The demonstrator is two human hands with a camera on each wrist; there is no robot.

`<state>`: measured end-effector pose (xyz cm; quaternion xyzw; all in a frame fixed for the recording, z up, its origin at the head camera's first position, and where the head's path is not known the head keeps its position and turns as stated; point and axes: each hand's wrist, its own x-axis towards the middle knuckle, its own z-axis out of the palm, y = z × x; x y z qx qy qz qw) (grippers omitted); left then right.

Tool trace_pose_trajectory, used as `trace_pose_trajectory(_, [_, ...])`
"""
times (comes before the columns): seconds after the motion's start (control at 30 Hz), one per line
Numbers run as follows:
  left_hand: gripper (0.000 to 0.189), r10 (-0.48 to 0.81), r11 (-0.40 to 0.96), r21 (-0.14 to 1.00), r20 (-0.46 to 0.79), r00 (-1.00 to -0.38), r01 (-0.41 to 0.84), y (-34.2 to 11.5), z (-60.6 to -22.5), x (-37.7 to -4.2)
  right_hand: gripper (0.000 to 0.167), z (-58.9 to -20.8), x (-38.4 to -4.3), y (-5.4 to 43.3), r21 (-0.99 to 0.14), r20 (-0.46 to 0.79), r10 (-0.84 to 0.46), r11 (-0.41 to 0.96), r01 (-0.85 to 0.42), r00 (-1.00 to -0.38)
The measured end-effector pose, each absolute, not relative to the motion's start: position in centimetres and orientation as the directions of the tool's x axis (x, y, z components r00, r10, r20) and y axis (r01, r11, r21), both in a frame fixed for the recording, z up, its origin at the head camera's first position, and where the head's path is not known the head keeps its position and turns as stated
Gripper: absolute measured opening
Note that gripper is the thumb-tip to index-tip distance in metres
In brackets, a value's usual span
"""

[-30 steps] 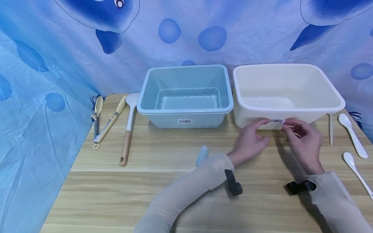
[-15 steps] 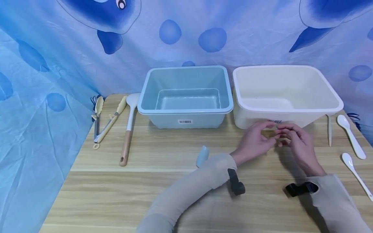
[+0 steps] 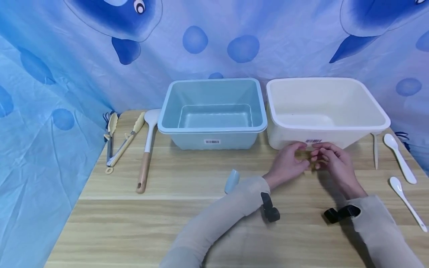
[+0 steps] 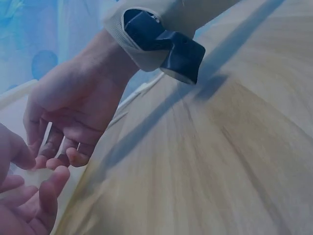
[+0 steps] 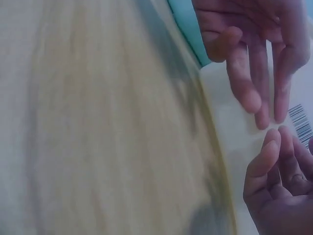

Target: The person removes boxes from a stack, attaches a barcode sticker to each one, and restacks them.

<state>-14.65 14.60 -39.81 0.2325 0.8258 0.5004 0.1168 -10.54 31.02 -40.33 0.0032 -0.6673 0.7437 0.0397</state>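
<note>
A white plastic bin (image 3: pixel 281 134) stands at the back right, with a barcode label (image 3: pixel 313 141) on its front wall. Just below the label, my left hand (image 3: pixel 289 163) and right hand (image 3: pixel 338 165) face each other with fingers loosely bent. In the right wrist view, fingertips of the left hand (image 5: pixel 249 44) and the right hand (image 5: pixel 279 196) nearly meet in front of the bin wall, beside the barcode. Nothing shows between the fingers of either hand. A light blue bin (image 3: pixel 214 130), also with a barcode label (image 3: pixel 212 142), stands left of the white one.
Tongs (image 3: pixel 122 150) and a white-headed spoon with a wooden handle (image 3: pixel 144 167) lie at the left. Two white spoons (image 3: pixel 400 158) and a thin pale utensil (image 3: pixel 375 152) lie at the right. A small light blue piece (image 3: pixel 232 181) sits by the left sleeve.
The hands have come down off the barcode label, which was between their fingertips and is now uncovered on the white bin. Their fingers have drawn closer together below it.
</note>
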Motion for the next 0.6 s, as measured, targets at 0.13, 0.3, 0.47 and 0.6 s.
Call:
trace_pose_trajectory(0.13, [0.05,0.536,0.345,0.901,0.039,-0.843,0.261,14.9,-39.6,-14.8,0.023,-40.0,-10.6,31.0,-0.982,0.091,0.043,-0.159,-0.097,-0.995])
trace_pose_trajectory(0.3, [0.045,0.51,0.36,0.898,0.037,-0.859,0.253,15.1,-39.6,-14.8,0.022,-40.2,-10.7,30.9,-0.98,0.089,0.055,-0.172,-0.097,-0.995])
trace_pose_trajectory(0.47, [0.042,0.471,0.425,0.866,0.038,-0.881,0.264,15.0,-40.0,-14.8,0.022,-41.1,-10.6,31.0,-0.987,0.077,0.043,-0.139,-0.083,-0.996])
trace_pose_trajectory(0.6, [0.044,0.488,0.386,0.882,0.052,-0.871,0.269,14.5,-39.7,-14.7,0.023,-40.7,-10.2,31.1,-0.996,0.062,0.03,-0.066,-0.064,-0.998])
